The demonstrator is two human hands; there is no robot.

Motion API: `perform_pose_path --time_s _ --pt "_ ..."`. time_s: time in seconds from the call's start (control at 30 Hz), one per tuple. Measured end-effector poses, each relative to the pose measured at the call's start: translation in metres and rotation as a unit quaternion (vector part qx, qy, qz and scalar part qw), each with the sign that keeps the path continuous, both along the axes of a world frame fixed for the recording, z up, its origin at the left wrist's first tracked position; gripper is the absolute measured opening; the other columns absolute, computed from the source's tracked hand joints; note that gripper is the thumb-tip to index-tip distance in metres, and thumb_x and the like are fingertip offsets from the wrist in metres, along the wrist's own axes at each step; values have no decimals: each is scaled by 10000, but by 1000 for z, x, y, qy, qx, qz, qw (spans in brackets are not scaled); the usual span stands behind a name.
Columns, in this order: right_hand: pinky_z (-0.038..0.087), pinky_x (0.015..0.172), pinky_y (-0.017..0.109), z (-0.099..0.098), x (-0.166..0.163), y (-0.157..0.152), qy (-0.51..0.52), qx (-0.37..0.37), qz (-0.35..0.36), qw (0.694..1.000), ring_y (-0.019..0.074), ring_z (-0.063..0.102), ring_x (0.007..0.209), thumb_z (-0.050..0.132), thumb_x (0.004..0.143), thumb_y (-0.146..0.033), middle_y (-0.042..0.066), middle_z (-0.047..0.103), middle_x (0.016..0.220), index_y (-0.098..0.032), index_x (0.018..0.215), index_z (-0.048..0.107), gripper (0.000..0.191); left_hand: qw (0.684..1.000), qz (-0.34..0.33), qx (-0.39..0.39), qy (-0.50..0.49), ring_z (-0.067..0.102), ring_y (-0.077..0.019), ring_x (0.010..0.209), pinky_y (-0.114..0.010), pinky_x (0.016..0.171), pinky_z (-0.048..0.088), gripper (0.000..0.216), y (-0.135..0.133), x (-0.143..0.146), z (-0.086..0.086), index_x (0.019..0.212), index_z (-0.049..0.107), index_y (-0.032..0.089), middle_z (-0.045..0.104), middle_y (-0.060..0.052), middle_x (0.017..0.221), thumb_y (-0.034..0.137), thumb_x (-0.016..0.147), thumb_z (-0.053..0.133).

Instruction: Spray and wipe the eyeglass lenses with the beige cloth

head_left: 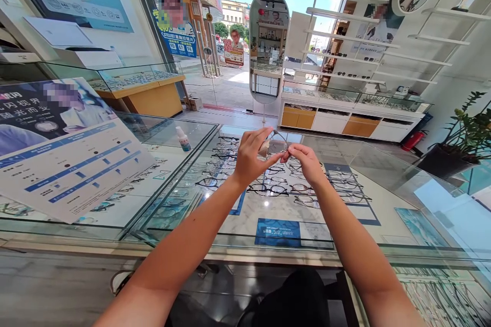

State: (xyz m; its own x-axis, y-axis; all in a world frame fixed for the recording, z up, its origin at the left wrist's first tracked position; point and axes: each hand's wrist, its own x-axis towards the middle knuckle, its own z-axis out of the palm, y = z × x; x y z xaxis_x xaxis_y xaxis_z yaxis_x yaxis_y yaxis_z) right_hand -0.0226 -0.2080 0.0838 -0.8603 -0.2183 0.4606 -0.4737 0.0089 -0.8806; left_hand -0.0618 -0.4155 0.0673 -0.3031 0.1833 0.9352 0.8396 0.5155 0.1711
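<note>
Above the glass counter, a pair of eyeglasses (283, 136) with a thin dark frame is held up between both hands. My left hand (251, 156) grips it from the left, thumb below and fingers above. A small pale beige piece (264, 149) shows inside that hand; I cannot tell what it is. From the right, my right hand (307, 162) pinches the lower edge of the frame between thumb and fingertips. Below the hands, several eyeglass frames (267, 190) lie in rows inside the display case (238, 239).
On the left, a large printed card (76, 163) leans over the counter, near a small white spray bottle (183, 139). A blue card (278, 232) lies in the case's front. Beyond stand an oval mirror (268, 46) and shelves (345, 33); a potted plant (456, 148) is at right.
</note>
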Motion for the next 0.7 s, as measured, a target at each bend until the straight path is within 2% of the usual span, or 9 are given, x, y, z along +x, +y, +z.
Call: perform_pose_path --time_s 0.23,0.33,0.4,0.47,0.53,0.63,0.7 --pt "530 890 368 13 8 7 18 54 22 998 221 677 840 647 977 -574 34 741 778 -232 739 738 426 997 2 -10 71 709 -328 1164 -483 1022 565 624 -4 5 11 1410 681 204 765 -164 1275 521 900 852" --pt "544 884 373 31 16 10 28 69 23 997 218 684 839 660 969 -570 32 741 792 -232 751 713 406 996 17 -12 87 722 -332 1142 -492 993 577 628 -6 11 24 1390 677 217 774 -160 1250 563 894 848" --pt "550 895 378 50 22 13 42 68 0 997 217 700 871 715 941 -535 26 754 840 -238 807 686 327 992 20 -8 125 725 -324 1127 -494 980 584 641 -6 13 38 1402 653 229 772 -150 1254 566 894 849" --pt "543 971 402 75 31 17 86 68 -61 992 225 720 987 734 937 -485 36 785 983 -246 879 657 257 986 28 6 167 719 -320 1124 -499 979 589 672 -4 12 57 1414 629 242 762 -138 1264 587 882 853" --pt "513 1066 442 103 43 21 163 77 -166 970 235 710 1114 699 963 -455 56 784 1158 -253 945 652 209 981 46 37 184 703 -322 1144 -503 982 590 706 0 7 81 1418 611 250 744 -128 1272 613 864 859" --pt "504 1093 492 136 70 23 275 123 -316 899 267 678 1194 692 961 -466 82 742 1265 -263 1117 676 257 976 78 111 173 670 -322 1190 -500 1001 582 722 7 1 116 1423 582 264 699 -112 1293 609 856 865" --pt "514 1089 526 148 89 20 313 173 -365 859 302 664 1225 730 936 -492 103 715 1321 -264 1252 662 395 972 82 158 156 645 -327 1237 -510 1033 574 716 12 3 133 1439 555 283 661 -105 1329 581 867 864"
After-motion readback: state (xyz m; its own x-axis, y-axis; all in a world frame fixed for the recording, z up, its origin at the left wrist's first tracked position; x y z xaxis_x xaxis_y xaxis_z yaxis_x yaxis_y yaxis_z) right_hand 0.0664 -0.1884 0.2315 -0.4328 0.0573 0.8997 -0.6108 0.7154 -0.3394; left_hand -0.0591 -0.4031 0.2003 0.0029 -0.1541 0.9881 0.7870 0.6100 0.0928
